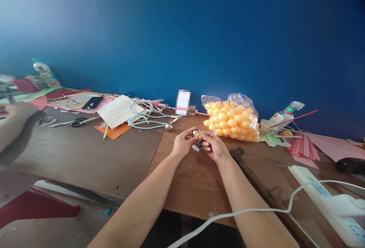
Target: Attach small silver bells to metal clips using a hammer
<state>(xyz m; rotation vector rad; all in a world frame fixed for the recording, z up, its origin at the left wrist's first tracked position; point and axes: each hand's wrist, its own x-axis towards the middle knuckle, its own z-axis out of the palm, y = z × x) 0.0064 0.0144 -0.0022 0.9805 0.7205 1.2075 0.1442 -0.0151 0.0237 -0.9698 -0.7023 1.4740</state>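
We've got our left hand (181,144) and right hand (214,146) both pinching a little shiny ball (195,133) over the table (182,187), near the bag of orange balls (232,120).

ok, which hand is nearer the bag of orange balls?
Right. The right hand sits just left of the bag of orange balls, slightly nearer the person; the left hand is farther left, across the shiny ball both pinch.
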